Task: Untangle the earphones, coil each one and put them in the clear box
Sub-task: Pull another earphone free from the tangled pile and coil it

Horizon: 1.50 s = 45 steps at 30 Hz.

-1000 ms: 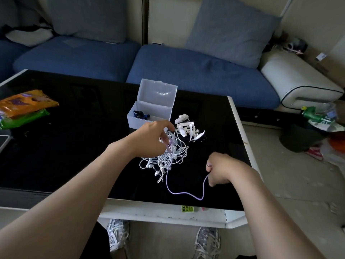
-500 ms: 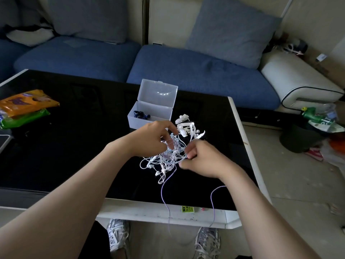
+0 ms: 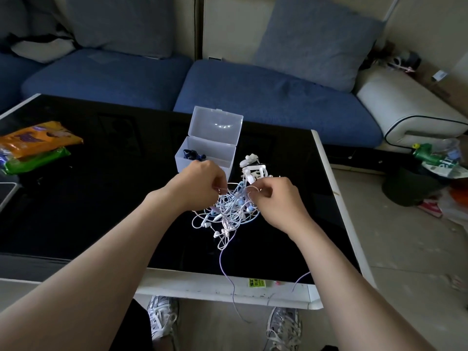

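A tangle of white, pale blue and purple earphones lies on the black table. My left hand pinches cables at the tangle's upper left. My right hand pinches cables at its upper right. A purple cable trails from the tangle over the table's front edge. The clear box stands open just behind my left hand, with a dark blue earphone inside. More white earphones lie to the right of the box.
Orange and green snack packets lie at the table's left. A blue sofa runs behind the table. A dark bin with rubbish stands on the floor at the right. My shoes show under the front edge.
My right hand let go of the purple cable's end near the front edge and came up to the tangle. The freed purple cable now hangs over the table's edge. The left hand barely shifted.
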### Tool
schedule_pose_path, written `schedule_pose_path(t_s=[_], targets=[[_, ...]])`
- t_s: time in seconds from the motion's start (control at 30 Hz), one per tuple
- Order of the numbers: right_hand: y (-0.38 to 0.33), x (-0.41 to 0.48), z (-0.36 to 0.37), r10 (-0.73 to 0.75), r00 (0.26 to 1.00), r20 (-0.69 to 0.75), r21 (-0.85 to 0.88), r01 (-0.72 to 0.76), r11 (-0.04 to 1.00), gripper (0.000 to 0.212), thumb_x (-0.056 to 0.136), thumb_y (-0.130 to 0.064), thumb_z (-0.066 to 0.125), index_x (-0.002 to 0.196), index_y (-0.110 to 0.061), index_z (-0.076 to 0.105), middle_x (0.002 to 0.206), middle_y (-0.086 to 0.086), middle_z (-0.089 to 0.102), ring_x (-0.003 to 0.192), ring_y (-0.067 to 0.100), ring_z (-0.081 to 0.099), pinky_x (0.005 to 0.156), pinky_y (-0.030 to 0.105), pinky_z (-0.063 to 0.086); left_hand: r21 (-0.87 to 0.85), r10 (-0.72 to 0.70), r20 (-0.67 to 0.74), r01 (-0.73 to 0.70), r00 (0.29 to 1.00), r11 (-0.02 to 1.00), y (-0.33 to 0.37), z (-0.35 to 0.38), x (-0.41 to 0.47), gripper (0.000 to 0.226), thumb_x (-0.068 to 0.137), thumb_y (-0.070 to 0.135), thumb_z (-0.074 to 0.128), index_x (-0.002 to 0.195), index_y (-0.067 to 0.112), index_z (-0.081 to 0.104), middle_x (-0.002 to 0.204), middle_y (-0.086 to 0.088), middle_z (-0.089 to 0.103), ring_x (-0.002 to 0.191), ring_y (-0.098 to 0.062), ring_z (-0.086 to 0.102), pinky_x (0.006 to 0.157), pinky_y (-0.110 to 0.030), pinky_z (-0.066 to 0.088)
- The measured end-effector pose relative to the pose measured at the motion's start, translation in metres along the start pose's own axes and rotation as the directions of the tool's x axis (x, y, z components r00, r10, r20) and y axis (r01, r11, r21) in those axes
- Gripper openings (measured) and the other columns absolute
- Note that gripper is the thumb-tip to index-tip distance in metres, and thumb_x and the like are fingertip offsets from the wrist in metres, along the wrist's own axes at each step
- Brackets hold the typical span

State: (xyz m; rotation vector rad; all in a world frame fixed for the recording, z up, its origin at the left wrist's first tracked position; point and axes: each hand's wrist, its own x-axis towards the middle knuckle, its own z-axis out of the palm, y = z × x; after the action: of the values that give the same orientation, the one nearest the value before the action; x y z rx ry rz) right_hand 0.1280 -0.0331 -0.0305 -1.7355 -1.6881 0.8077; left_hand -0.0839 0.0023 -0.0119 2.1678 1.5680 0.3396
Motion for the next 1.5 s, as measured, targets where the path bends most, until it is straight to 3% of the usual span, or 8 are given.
schedule_pose_path(t_s=[0.23, 0.5, 0.67, 0.87, 1.1, 1.27, 1.4, 1.5], targets=[[-0.002, 0.003, -0.002, 0.183, 0.979, 0.085, 0.298, -0.200, 0.933, 0.013, 0.097, -0.030, 0.077, 0.087, -0.024, 0.082, 0.093, 0.000, 0.080, 0.092, 0.014, 0.073, 0.095, 0.041, 0.059, 0.016, -0.182, 0.042, 0.182, 0.982, 0.983, 0.020, -0.001, -0.005, 0.028, 0.091, 0.021, 0.044, 0.082, 0.005, 0.065, 0.087, -0.008, 0.072, 0.096, -0.030, 0.062, 0.084, -0.041, 0.030], [-0.010, 0.007, -0.007, 0.359, 0.915, 0.185, 0.526, -0.401, 0.750, 0.016, 0.099, -0.019, 0.061, 0.096, -0.014, 0.076, 0.088, 0.010, 0.080, 0.083, 0.020, 0.070, 0.086, 0.037, 0.047, -0.190, -0.126, 0.012, 0.126, 0.992, 0.974, 0.019, 0.001, -0.003, 0.039, 0.100, 0.050, 0.063, 0.075, 0.022, 0.073, 0.066, 0.005, 0.060, 0.050, -0.002, 0.051, 0.047, -0.019, 0.035], [-0.011, 0.003, -0.010, 0.415, 0.884, 0.215, 0.524, -0.463, 0.715, 0.025, 0.092, -0.033, 0.075, 0.094, -0.008, 0.072, 0.085, 0.007, 0.080, 0.083, 0.026, 0.072, 0.085, 0.040, 0.059, -0.160, -0.091, -0.132, 0.070, 0.987, 0.985, 0.020, 0.001, -0.001, 0.030, 0.100, 0.037, 0.064, 0.082, 0.016, 0.074, 0.067, -0.001, 0.063, 0.065, -0.014, 0.057, 0.055, -0.023, 0.040], [-0.013, 0.001, -0.004, 0.444, 0.864, 0.236, 0.645, -0.481, 0.593, 0.038, 0.091, 0.009, 0.074, 0.117, -0.014, 0.061, 0.091, 0.022, 0.078, 0.079, 0.034, 0.075, 0.062, 0.031, 0.054, -0.349, -0.166, -0.193, 0.090, 0.967, 0.933, 0.029, -0.003, 0.002, 0.022, 0.097, 0.024, 0.061, 0.084, 0.009, 0.072, 0.062, 0.006, 0.054, 0.057, -0.010, 0.045, 0.050, -0.022, 0.034], [-0.008, 0.006, -0.003, 0.367, 0.914, 0.175, 0.411, -0.406, 0.816, 0.058, 0.088, 0.013, 0.040, 0.097, -0.028, 0.081, 0.104, 0.004, 0.079, 0.080, 0.012, 0.058, 0.060, 0.023, 0.033, -0.325, -0.190, -0.255, 0.101, 0.948, 0.940, 0.029, 0.000, 0.002, 0.032, 0.104, 0.022, 0.050, 0.083, -0.003, 0.052, 0.069, -0.002, 0.049, 0.063, -0.018, 0.039, 0.045, -0.018, 0.032], [-0.014, -0.005, -0.003, 0.182, 0.927, 0.327, 0.478, -0.328, 0.815, 0.080, 0.084, 0.024, 0.036, 0.131, -0.033, 0.067, 0.099, 0.008, 0.071, 0.085, 0.023, 0.066, 0.057, 0.022, 0.042, -0.502, -0.194, -0.228, 0.056, 0.954, 0.863, 0.030, 0.000, 0.006, 0.030, 0.107, 0.025, 0.045, 0.096, 0.000, 0.059, 0.081, -0.012, 0.069, 0.067, -0.021, 0.055, 0.060, -0.032, 0.047], [-0.010, -0.003, 0.000, 0.126, 0.913, 0.388, 0.442, -0.305, 0.843, 0.088, 0.079, 0.025, 0.055, 0.142, -0.036, 0.061, 0.097, 0.007, 0.070, 0.091, 0.017, 0.065, 0.068, 0.023, 0.047, -0.632, -0.157, -0.182, 0.007, 0.971, 0.775, 0.035, 0.000, 0.003, 0.028, 0.110, 0.024, 0.040, 0.093, 0.008, 0.054, 0.082, -0.006, 0.076, 0.066, -0.021, 0.068, 0.067, -0.040, 0.057], [-0.014, -0.002, -0.002, 0.173, 0.918, 0.357, 0.454, -0.332, 0.827, 0.055, 0.082, -0.006, 0.079, 0.128, -0.036, 0.071, 0.092, 0.001, 0.073, 0.081, 0.013, 0.063, 0.072, 0.028, 0.037, -0.688, -0.153, -0.157, 0.004, 0.976, 0.726, 0.036, -0.002, 0.003, 0.027, 0.111, 0.025, 0.037, 0.092, 0.012, 0.050, 0.082, -0.012, 0.075, 0.069, -0.024, 0.070, 0.068, -0.042, 0.058]])
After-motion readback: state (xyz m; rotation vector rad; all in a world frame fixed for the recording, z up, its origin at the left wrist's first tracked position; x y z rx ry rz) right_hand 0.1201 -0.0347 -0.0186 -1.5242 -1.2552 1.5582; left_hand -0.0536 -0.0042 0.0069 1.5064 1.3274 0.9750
